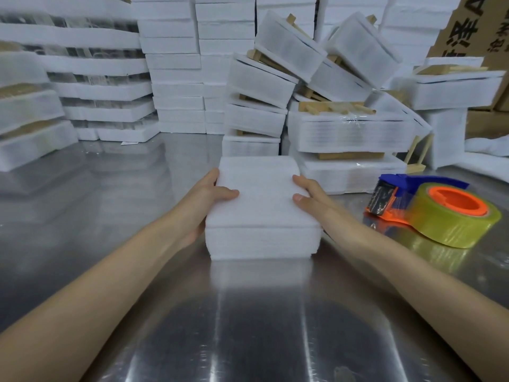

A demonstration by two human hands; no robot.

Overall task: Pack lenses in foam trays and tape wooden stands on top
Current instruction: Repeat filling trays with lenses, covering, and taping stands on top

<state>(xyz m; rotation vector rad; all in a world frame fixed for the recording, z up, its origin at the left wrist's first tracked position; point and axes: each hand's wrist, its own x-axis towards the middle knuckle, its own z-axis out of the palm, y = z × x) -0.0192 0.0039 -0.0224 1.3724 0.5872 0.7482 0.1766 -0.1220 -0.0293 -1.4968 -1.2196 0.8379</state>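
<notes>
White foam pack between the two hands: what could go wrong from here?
The tilted pile of finished white foam packs right behind it leans unevenly; a nudge might topple it. The white foam pack, gripped by the left hand and the right hand, could slide on the shiny metal table.

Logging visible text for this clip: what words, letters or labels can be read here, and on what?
"泽" and "A": large black print, turned sideways, on the cardboard box.
Smaller black characters beside them: cropped and blurred, unreadable.
Foam tray and tape dispenser: no readable text.
</notes>
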